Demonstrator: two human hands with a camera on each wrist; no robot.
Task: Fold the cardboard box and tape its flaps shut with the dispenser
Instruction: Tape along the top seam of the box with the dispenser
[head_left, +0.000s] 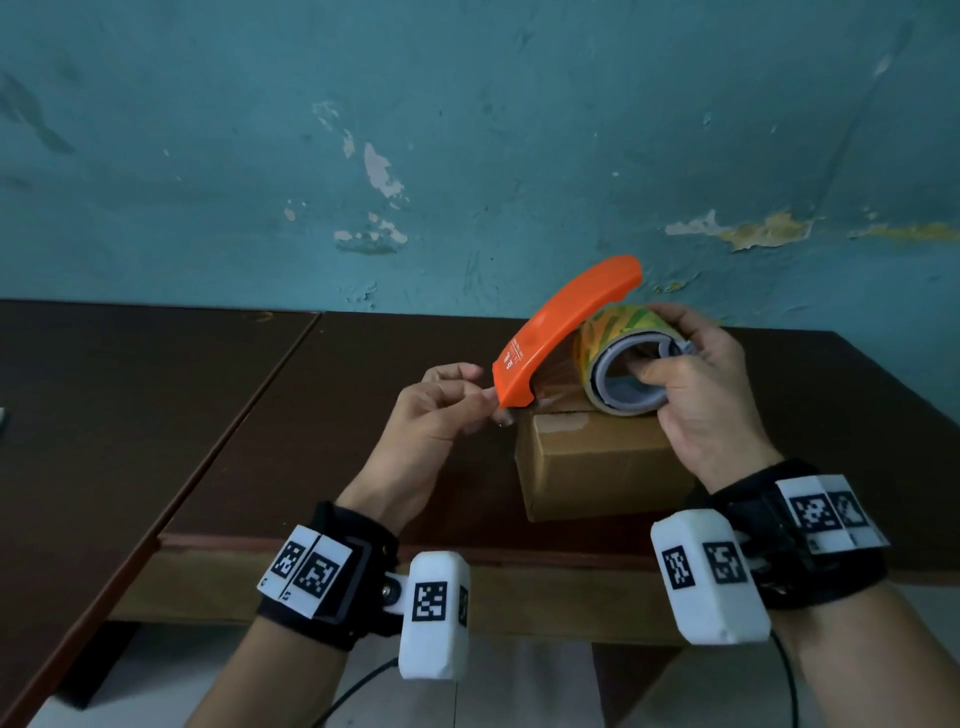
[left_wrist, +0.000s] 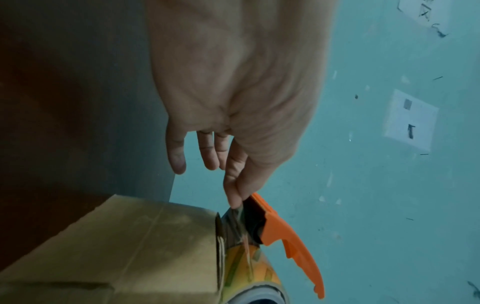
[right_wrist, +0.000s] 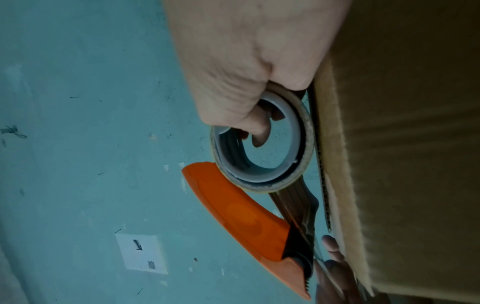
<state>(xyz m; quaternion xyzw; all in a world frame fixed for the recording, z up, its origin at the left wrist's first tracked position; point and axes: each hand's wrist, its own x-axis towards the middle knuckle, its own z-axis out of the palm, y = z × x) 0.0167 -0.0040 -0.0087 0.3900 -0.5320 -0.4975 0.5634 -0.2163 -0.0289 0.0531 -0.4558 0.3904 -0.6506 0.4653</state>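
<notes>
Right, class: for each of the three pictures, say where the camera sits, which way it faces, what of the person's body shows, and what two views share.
Head: worn on the head, looking forward and down at the dark wooden table; both hands and wrist straps show.
Left wrist: looks along the left hand, which pinches clear tape at the orange plastic tape dispenser.
Right wrist: looks along the right hand, whose grip is on the patterned tape roll.
Shared: both wrist views show the dispenser, the brown cardboard box and the teal wall.
</notes>
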